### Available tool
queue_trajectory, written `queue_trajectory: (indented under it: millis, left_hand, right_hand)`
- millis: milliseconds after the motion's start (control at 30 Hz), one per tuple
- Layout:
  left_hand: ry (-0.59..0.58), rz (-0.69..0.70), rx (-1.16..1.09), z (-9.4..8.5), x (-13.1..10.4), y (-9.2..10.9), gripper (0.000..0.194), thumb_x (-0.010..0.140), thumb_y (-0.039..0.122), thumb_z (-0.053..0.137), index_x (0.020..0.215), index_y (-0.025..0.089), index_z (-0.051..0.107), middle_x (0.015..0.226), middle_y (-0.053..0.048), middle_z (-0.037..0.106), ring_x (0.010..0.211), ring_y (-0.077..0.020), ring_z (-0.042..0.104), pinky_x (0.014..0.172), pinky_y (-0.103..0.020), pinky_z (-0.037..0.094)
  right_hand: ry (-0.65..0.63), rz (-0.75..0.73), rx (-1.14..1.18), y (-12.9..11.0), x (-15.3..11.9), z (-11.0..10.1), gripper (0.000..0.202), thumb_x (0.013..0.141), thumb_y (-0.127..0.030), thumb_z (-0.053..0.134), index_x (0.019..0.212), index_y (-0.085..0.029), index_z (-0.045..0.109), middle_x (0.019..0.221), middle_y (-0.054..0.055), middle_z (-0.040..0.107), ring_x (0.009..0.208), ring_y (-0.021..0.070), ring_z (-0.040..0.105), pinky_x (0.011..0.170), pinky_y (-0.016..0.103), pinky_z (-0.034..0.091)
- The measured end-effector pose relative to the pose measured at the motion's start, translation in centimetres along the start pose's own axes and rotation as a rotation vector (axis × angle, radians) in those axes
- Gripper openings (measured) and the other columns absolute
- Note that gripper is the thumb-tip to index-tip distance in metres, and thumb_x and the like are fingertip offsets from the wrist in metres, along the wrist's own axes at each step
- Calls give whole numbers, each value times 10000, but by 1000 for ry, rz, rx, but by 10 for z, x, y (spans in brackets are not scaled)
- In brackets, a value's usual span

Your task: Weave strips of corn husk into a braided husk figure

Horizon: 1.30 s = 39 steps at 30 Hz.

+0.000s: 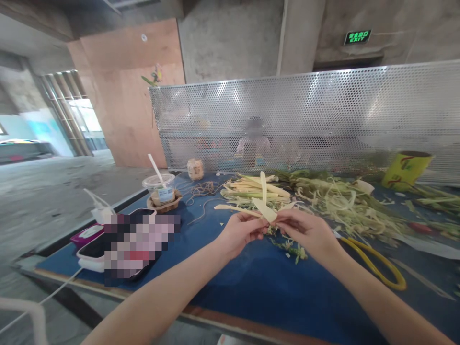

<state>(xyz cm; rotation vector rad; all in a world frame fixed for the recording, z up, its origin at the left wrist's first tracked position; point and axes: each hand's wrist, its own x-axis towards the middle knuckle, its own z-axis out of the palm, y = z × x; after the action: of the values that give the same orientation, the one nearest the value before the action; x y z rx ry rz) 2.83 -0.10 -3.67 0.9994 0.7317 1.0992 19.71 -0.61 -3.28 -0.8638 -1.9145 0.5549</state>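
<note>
- Blue table [273, 287]: beneath both sets of fingers; all items below down to the heap and scissors lie on it.
- Purple box [77, 238]: far left of the fingers, near the table edge.
- Flat black thing [91, 249] with a pale rim: left of the left fingers, well apart; partly blurred out, contents cannot be told.
- Cup [165, 195]: left of the fingers and farther out, clear, lidded, labelled, seated in a brown holder [173, 205]; a white straw [156, 170] leans out to the left.
- Ball of twine [195, 170]: farther out than the fingers, to the left; loose string [204, 190] tangled on the near side of it.
- Left hand [241, 232]: fingers bent, pinching the pale strips from the left.
- Pale strips [265, 209]: between the two sets of fingertips, gripped by both; one stands up, one points left, a broad piece sits folded at the crossing.
- Stack of leaves [247, 184]: just beyond the fingers, yellowish, laid roughly lengthwise.
- Green scraps [293, 248]: just below the right fingertips.
- Right hand [305, 227]: thumb and fingers closed on the same strips from the right.
- Heap of shreds [338, 201]: right of the right fingers, farther out.
- Scissors [390, 264]: right of the right fingers, yellow handles nearest; blades mostly hidden.
</note>
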Motion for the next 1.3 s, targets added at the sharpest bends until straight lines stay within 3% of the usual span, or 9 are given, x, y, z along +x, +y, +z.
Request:
queue_trajectory:
  millis: [200, 367, 500, 633, 767, 833, 933, 1100, 1300]
  left_hand:
    - [-39, 101, 259, 2, -1, -4, 234, 526, 278, 750, 654, 107, 655, 468, 32, 513, 411, -55, 443, 459, -208, 354]
    - [-118, 177, 461, 1, -4, -3, 239, 600, 330, 695, 715, 121, 679, 519, 21, 535, 442, -64, 443, 488, -210, 367]
    - [-162, 162, 457, 0, -4, -4, 252, 624, 352, 676, 743, 130, 680, 610, -8, 593, 473, -78, 476, 520, -225, 409]
    - [-89, 113, 370, 3, -3, -5, 294, 649, 407, 644, 646, 113, 658, 608, -26, 599, 453, -78, 485, 497, -228, 413]
    - [-40, 47, 192, 6, -2, -6, 268, 601, 363, 684, 557, 107, 620, 513, 1, 541, 420, -68, 451, 465, -230, 389]
    - [-21, 32, 147, 8, -2, -6, 254, 578, 337, 698, 531, 107, 602, 484, 12, 514, 404, -58, 423, 457, -231, 378]
    - [-39, 47, 144, 9, -4, -5, 275, 568, 363, 702, 549, 106, 606, 503, 1, 525, 429, -63, 423, 460, -232, 370]
    - [-105, 91, 282, 9, -6, -4, 282, 606, 384, 681, 658, 112, 624, 600, -17, 550, 475, -83, 461, 479, -236, 369]
    - [-85, 264, 565, 9, -7, -2, 384, 787, 436, 456, 532, 156, 516, 516, 2, 480, 480, -108, 469, 517, -239, 377]
  right_hand:
    - [144, -107, -179, 4, 0, 1, 118, 735, -244, 567, 632, -197, 601, 692, 48, 613, 623, 163, 570, 504, 261, 456]
    - [82, 156, -92, 10, 1, 4, 195, 704, -324, 582, 578, -184, 533, 589, 17, 567, 540, 144, 536, 497, 265, 442]
    - [52, 255, 116, 17, 3, 5, 215, 682, -376, 607, 739, -179, 542, 623, -2, 564, 536, 132, 541, 498, 256, 453]
    - [138, 155, 5, 12, 1, 6, 206, 700, -354, 606, 798, -186, 539, 657, 8, 564, 542, 135, 541, 492, 256, 460]
    - [284, -196, -371, 2, -4, 8, 68, 772, -269, 549, 767, -204, 567, 740, 42, 593, 592, 149, 553, 551, 280, 476]
    - [297, -371, -502, -1, -7, 8, 94, 806, -213, 506, 816, -214, 599, 806, 60, 614, 705, 169, 582, 644, 297, 483]
    - [236, -502, -668, -1, -9, 7, 241, 824, -129, 453, 928, -251, 633, 872, 56, 630, 751, 161, 588, 666, 283, 473]
    - [89, -563, -773, 2, -7, 0, 340, 829, -82, 404, 1055, -236, 606, 921, 62, 633, 802, 162, 576, 679, 273, 479]
    - [40, -400, -656, -2, -6, -3, 251, 815, -120, 425, 942, -202, 625, 924, 81, 597, 843, 186, 564, 720, 314, 484]
